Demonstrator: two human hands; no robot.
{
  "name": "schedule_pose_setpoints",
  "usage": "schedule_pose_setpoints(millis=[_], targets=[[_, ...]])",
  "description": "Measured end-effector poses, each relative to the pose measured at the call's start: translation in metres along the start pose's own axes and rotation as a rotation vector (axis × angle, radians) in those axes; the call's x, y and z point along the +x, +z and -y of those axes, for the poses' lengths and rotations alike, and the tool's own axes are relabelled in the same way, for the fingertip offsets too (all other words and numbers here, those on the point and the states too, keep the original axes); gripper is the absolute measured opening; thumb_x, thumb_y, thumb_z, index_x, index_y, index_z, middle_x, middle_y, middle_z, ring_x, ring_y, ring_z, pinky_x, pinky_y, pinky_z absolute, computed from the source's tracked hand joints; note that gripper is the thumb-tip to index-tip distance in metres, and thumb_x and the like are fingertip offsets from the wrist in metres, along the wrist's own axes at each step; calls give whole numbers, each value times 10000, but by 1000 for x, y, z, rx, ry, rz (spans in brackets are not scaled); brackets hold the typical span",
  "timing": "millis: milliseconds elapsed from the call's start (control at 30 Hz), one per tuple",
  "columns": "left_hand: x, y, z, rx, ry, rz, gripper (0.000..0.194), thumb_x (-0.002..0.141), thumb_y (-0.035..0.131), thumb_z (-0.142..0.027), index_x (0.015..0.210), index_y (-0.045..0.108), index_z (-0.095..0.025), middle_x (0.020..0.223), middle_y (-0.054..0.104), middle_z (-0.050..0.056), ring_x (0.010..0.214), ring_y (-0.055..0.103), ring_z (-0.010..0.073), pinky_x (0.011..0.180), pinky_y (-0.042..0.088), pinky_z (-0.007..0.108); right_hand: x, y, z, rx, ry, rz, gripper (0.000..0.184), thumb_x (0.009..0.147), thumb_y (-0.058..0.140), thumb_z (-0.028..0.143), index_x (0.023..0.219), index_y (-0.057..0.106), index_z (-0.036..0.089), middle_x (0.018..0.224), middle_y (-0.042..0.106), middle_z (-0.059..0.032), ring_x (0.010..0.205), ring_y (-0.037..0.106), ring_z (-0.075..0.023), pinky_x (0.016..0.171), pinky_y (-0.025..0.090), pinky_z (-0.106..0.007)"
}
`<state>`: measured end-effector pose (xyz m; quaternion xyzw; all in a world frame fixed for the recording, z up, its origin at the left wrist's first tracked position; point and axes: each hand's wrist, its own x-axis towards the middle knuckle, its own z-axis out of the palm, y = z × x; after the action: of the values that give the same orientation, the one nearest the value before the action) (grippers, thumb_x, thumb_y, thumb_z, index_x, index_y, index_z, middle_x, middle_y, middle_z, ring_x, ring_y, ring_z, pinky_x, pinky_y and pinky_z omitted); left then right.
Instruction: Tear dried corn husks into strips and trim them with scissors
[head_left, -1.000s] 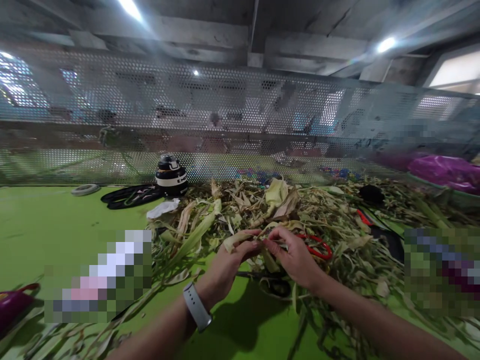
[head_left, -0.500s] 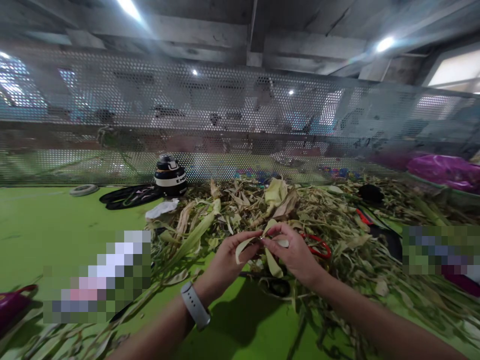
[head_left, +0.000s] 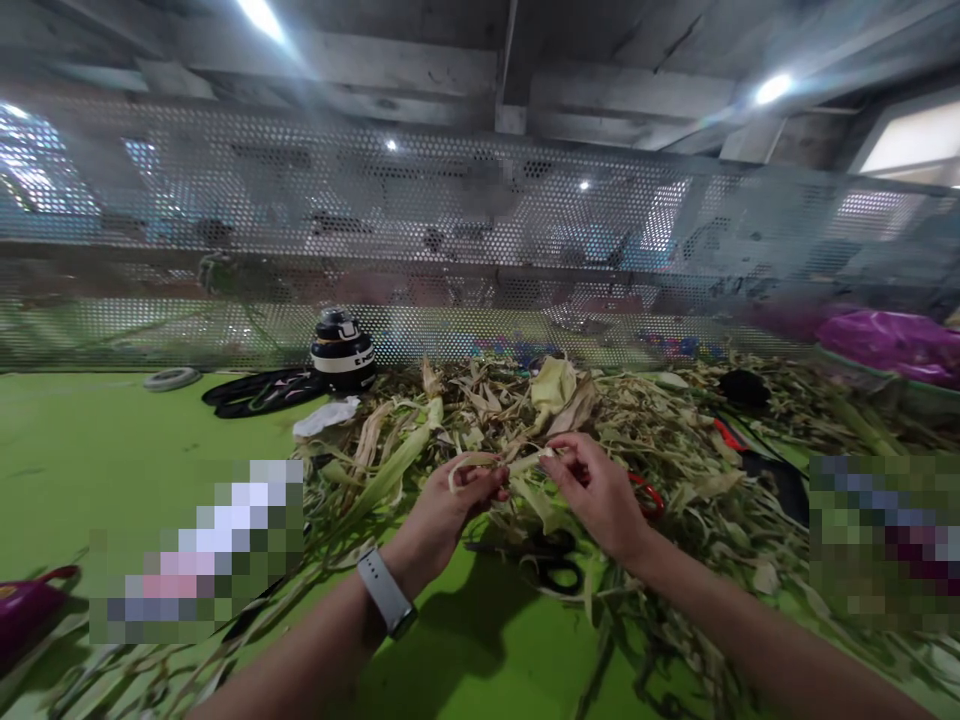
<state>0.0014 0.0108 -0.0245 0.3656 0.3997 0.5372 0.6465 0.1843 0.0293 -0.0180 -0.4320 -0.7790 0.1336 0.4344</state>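
My left hand (head_left: 450, 505), with a watch band (head_left: 385, 590) on its wrist, is closed in a pinch on a thin pale strip of corn husk (head_left: 459, 470) that curls over the fingers. My right hand (head_left: 600, 492) is also closed, fingertips pressed on a small pale piece of husk (head_left: 546, 453). A gap separates the two hands. Below them, black-handled scissors (head_left: 561, 574) lie on the green tabletop. A red scissor handle (head_left: 651, 495) shows just beyond my right hand. Behind both hands spreads a heap of dry corn husks (head_left: 487, 395).
A black bottle (head_left: 343, 362) stands at the back beside a flat black item (head_left: 259, 392), a grey ring (head_left: 171, 379) and white tissue (head_left: 327, 416). A perforated metal panel (head_left: 450, 230) closes off the far side. A purple bag (head_left: 889, 345) sits at right. Husk strips litter the green table (head_left: 360, 675).
My hands have moved apart, from touching around a wide husk piece to each pinching a narrow one. The black scissors beneath them now show more fully.
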Motion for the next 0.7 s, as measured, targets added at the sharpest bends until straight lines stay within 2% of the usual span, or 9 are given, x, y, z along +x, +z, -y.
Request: schedule_pose_setpoints(millis=[67,133,233,367,500,600,667,700], targets=[[2,-1,1,-23,6,-35,258,596,754,-241,800,623,-152,655,602,-34,569,570,70,599,441,184,0,-3,-2,-231,-332,-27,172,824,489,233,976,537,169,751,604,-45,688,554,-167,636,422,-287],[3,-2,2,-25,16,-35,267,592,754,-237,812,623,-159,680,616,-29,578,570,73,594,439,187,-1,-5,-4,-381,-604,39,251,785,503,179,1031,542,154,847,620,-80,782,546,-200,689,416,-324],[1,0,1,60,83,-9,254,591,747,-235,798,625,-154,667,627,-17,585,560,87,577,430,193,-3,-3,-3,-449,-794,170,375,766,481,96,1135,513,155,870,634,-70,753,538,-184,656,416,-306],[0,0,0,254,197,1,223,602,732,-253,767,631,-141,628,633,-3,600,559,115,582,428,212,-5,-1,5,-336,-792,197,309,790,404,31,1021,571,149,848,650,-66,724,540,-157,641,439,-267],[3,-3,3,336,211,72,253,587,739,-276,778,649,-136,653,658,16,620,574,134,602,437,231,-4,-5,10,-194,-704,246,319,758,390,5,969,585,141,847,643,-72,770,550,-156,673,460,-251],[2,-2,2,354,186,163,256,614,722,-292,811,663,-140,702,678,33,670,589,151,642,446,248,-1,-10,11,-213,-641,159,312,759,417,19,961,606,163,840,636,-68,787,548,-169,693,444,-282],[-1,0,-1,361,159,248,244,636,706,-303,817,670,-144,717,681,39,670,586,148,640,445,246,2,-13,12,-213,-531,86,239,789,460,75,917,630,184,869,631,-70,835,546,-184,737,422,-314],[-3,2,-3,364,150,280,234,646,699,-305,814,674,-144,726,681,42,670,584,146,640,443,244,3,-14,12,-175,-446,93,186,806,484,119,885,636,190,879,629,-67,854,546,-187,759,412,-322]])
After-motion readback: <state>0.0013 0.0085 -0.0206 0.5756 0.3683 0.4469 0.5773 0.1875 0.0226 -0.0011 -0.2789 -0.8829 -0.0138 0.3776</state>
